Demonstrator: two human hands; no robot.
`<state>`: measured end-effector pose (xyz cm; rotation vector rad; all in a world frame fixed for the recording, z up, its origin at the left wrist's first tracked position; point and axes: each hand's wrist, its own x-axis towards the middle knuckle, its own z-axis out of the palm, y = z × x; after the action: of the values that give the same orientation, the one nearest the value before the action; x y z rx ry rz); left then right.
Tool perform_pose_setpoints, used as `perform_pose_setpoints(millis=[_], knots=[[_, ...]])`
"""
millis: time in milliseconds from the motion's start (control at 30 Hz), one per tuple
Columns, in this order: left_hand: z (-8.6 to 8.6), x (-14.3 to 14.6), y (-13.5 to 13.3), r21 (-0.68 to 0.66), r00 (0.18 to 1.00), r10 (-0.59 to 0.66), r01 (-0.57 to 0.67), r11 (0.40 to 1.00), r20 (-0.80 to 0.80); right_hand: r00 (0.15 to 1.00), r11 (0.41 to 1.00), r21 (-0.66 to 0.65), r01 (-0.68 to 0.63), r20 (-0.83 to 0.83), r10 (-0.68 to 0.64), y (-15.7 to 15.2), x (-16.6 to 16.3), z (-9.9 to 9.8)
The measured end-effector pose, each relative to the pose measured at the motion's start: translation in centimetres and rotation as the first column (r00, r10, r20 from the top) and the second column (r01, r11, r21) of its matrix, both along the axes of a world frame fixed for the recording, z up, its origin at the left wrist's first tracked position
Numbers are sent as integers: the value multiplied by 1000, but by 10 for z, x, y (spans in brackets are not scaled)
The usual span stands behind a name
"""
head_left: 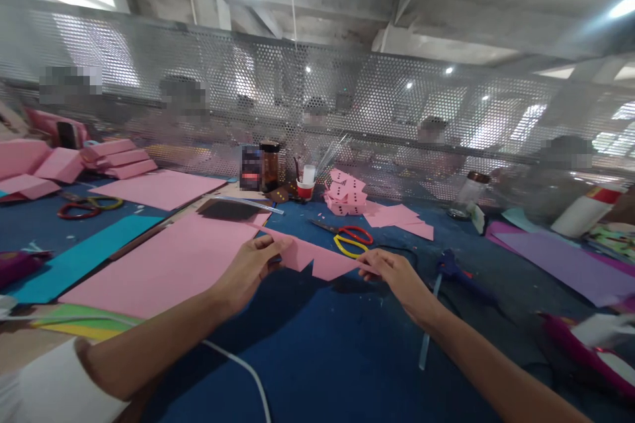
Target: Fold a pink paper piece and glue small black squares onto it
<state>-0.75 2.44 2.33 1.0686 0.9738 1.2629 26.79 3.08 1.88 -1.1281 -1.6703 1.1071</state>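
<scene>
Holding pink paper strip (325,264) stretched between both hands, near the middle of the view, in front of the scissors and over the blue worktop (317,363). Shows a sharp V-shaped notch in its lower edge, between the two grips.

Left hand (255,261): closed, pinching the strip between thumb and fingers, with some strip running on past the grip. Right hand (389,268): closed too, pinching near the other end with thumb and fingertips. Can't tell exact finger placement on the far side.

Just beyond the strip: scissors (338,232) with one red and one yellow handle, lying on the worktop. Farther back: pile of pink dotted pieces (346,193), with pink paper pieces (397,215) flat to its right. Also in that back row: red-and-white cup (305,190), dark-lidded brown jar (270,168), upright phone (251,168).

Left of the left hand: large pink sheet (169,264), then teal strip (89,258). Black sheet (225,209) at the pink sheet's far end.

Right of the right hand: blue glue gun (454,266), clear glue stick (430,324) pointing toward the near edge. Farther right: purple paper (570,264), white bottle (588,211) with red band, tilted in view.

Behind everything: perforated metal screen (387,99), with blurred people beyond.
</scene>
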Motion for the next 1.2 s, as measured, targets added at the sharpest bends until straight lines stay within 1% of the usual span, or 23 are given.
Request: perform_pose_setpoints(millis=[67, 133, 233, 400, 500, 567, 633, 700, 767, 867, 967, 1067, 1133, 1167, 1200], knots=[[0, -1, 1, 0, 1000, 7, -7, 1000, 13, 997, 999, -41, -5, -78, 2, -2, 1, 2], [1, -1, 2, -6, 1000, 5, -5, 1000, 20, 993, 998, -61, -10, -117, 3, -3, 1, 5], [1, -2, 3, -27, 1000, -7, 8, 1000, 15, 994, 998, -66, -22, -109, 14, -4, 1, 5], [-1, -2, 3, -30, 1000, -17, 17, 999, 13, 998, 1000, -10, -27, -65, 27, -1, -2, 1], [0, -1, 2, -34, 999, -22, 24, 999, 42, 998, 999, 24, 25, -56, -24, 0, -2, 2], [1, 0, 2, -42, 998, -31, 33, 999, 51, 993, 992, 68, 105, -54, -101, 0, -2, 5], [1, 1, 1, -52, 998, -55, 57, 997, 34, 981, 974, 125, 190, -53, -184, -2, -2, 9], [0, 1, 1, -65, 997, -74, 73, 995, -4, 970, 955, 172, 241, -59, -234, -5, -2, 12], [-2, 2, 1, -75, 995, -85, 82, 994, -44, 967, 947, 197, 255, -63, -247, -8, -3, 15], [-5, 3, -1, -81, 988, -132, 125, 989, -77, 970, 951, 191, 242, -65, -234, -10, -4, 16], [-3, 5, -5, -73, 979, -181, 174, 982, -95, 973, 960, 168, 225, -86, -213, -8, -3, 13], [0, 7, -9, -70, 972, -203, 196, 978, -120, 972, 959, 167, 230, -86, -218, -4, -2, 10], [1, 8, -10, -73, 968, -219, 211, 975, -124, 969, 944, 217, 248, -49, -244, -4, -1, 9], [1, 9, -10, -81, 966, -230, 222, 972, -120, 964, 925, 278, 258, -17, -264, -6, -2, 8], [1, 10, -11, -95, 963, -244, 234, 968, -114, 958, 894, 367, 258, 22, -285, -8, -2, 8]])
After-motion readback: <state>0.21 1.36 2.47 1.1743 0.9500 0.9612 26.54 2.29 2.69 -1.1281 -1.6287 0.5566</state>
